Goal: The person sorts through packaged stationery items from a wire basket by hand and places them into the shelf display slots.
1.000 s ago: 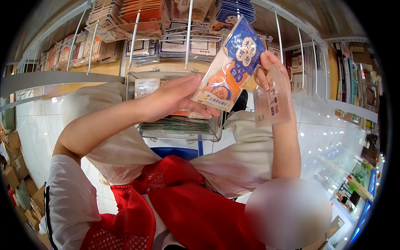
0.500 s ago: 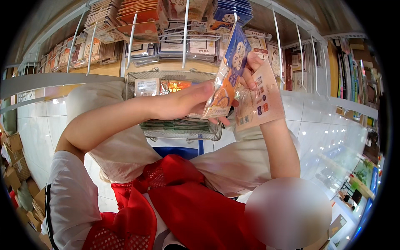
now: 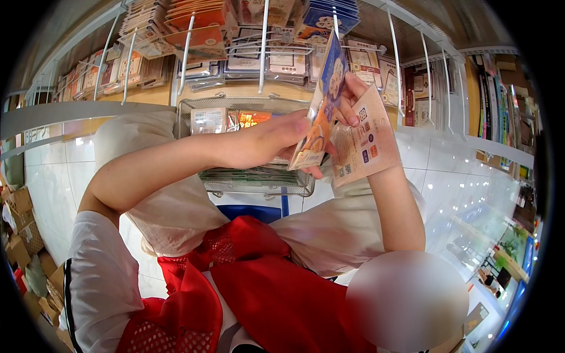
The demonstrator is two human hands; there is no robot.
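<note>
Now, over the wire basket's [image 3: 259,189] right end, left fingers [image 3: 301,125] pinch the blue-and-orange packet [image 3: 330,88] low down! Right fingers [image 3: 351,117] curl round the pink card [image 3: 374,126], off the basket's right; can't tell if they touch the packet. That steep tilt and glossy sleeve could mean a slip. Characters on its face, square codes on the card; beyond the basket, printed hanging packets [image 3: 203,35].

Flat blue-and-orange plastic-sleeved rectangular packet [image 3: 325,106]: turned from broad face to nearly edge-on. Flat pale-pink printed rectangular card [image 3: 372,138]: shifted left, printed side more fully displayed. Right hand [image 3: 352,100]: moved left, nearer packet.
</note>
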